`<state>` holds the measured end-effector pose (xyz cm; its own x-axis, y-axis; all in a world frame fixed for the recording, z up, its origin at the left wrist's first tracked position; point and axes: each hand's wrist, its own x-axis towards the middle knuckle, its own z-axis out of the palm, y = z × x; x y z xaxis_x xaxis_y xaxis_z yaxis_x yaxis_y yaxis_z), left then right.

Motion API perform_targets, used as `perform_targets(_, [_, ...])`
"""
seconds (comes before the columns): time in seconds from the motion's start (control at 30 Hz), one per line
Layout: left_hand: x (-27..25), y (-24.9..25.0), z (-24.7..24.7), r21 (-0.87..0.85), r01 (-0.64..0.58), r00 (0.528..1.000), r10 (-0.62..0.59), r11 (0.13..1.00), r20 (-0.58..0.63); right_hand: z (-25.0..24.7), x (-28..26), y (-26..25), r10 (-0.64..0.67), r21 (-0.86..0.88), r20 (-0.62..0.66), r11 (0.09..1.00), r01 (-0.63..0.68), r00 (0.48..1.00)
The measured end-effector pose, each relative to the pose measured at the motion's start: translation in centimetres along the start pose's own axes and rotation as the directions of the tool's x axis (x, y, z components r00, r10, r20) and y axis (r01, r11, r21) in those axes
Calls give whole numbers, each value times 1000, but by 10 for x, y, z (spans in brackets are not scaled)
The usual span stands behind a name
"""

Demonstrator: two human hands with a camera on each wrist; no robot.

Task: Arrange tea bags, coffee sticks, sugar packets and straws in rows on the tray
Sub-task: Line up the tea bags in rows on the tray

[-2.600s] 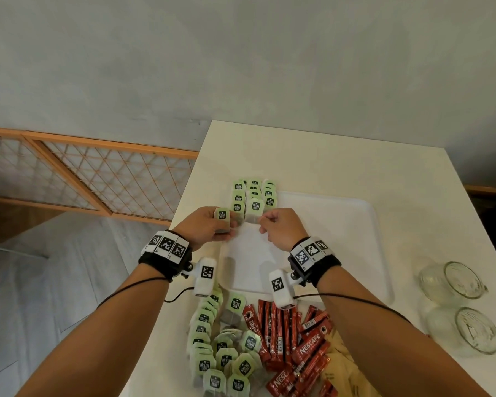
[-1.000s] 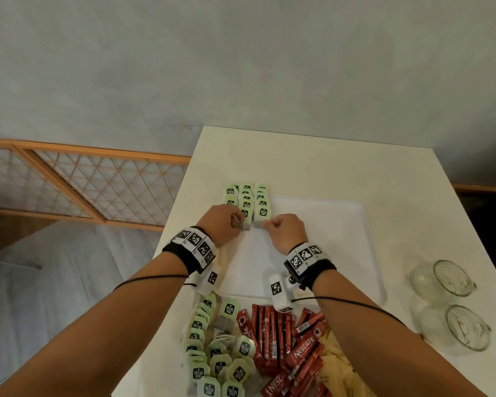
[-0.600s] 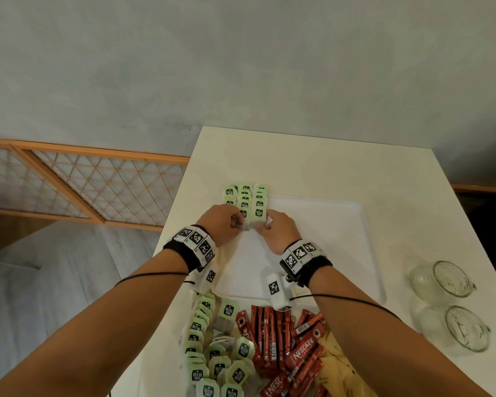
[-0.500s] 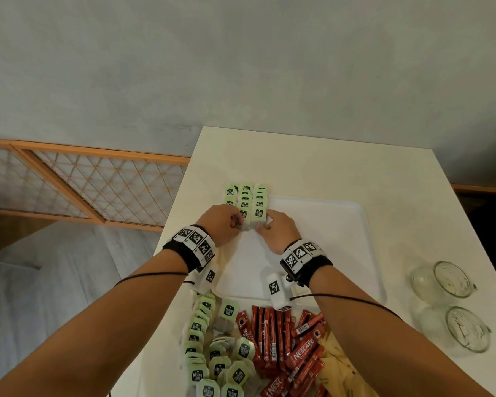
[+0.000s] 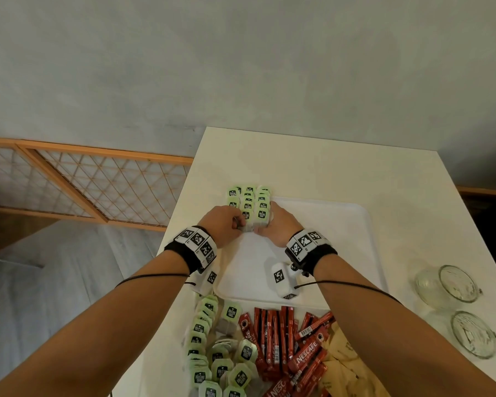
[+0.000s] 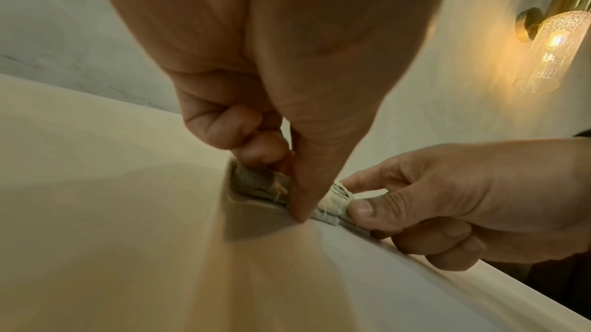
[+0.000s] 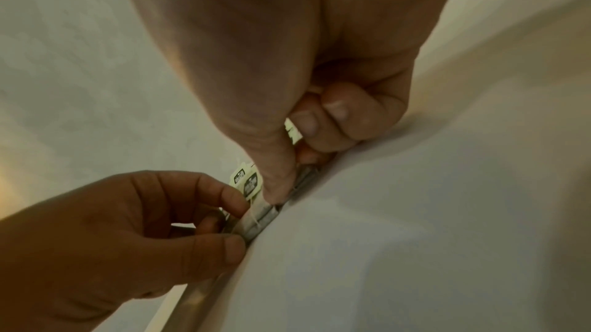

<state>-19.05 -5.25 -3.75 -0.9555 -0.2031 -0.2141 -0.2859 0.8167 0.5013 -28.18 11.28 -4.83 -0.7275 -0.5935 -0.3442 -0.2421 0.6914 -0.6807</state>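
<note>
Green-tagged tea bags (image 5: 248, 202) lie in three short rows on the far left corner of the white tray (image 5: 327, 239). My left hand (image 5: 235, 224) and right hand (image 5: 265, 227) meet at the near end of these rows. In the left wrist view my left hand (image 6: 281, 180) pinches a tea bag (image 6: 255, 183) between thumb and curled fingers at the tray's rim. The right wrist view shows my right hand (image 7: 294, 175) pinching the neighbouring tea bags (image 7: 259, 218) the same way. Both hands hide the nearest bags from above.
On the table (image 5: 298, 161) in front of the tray lie loose tea bags (image 5: 212, 348), red coffee sticks (image 5: 284, 339) and brown sugar packets (image 5: 344, 362). Two glass bowls (image 5: 447, 285) sit to the right. Most of the tray's floor is bare.
My left hand has carried a tea bag from beside the tray to the near end of the rows. The right hand has slid forward against the rows, and both hands now sit close together.
</note>
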Motion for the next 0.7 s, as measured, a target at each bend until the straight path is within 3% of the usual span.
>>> perform_targets(0.13, [-1, -1, -1, -3, 11, 1000, -11, 1000, -4, 7, 29, 25, -45, -8, 34, 999, 45, 998])
perform_targets(0.27, [-2, 2, -4, 2, 12, 1000, -12, 1000, 11, -13, -2, -12, -51, 10, 53, 999, 51, 997])
perform_targets(0.43, [-9, 5, -11, -1, -5, 1000, 5, 1000, 10, -8, -3, 2, -39, 42, 14, 998, 39, 999])
perform_targets(0.6, [-29, 4, -24, -49, -21, 1000, 21, 999, 15, -6, -33, 7, 73, 139, -48, 988, -66, 996])
perform_targets(0.7, [-45, 5, -33, -74, -15, 999, 18, 997, 32, -2, -60, 4, 19, 199, -22, 980, -14, 1000])
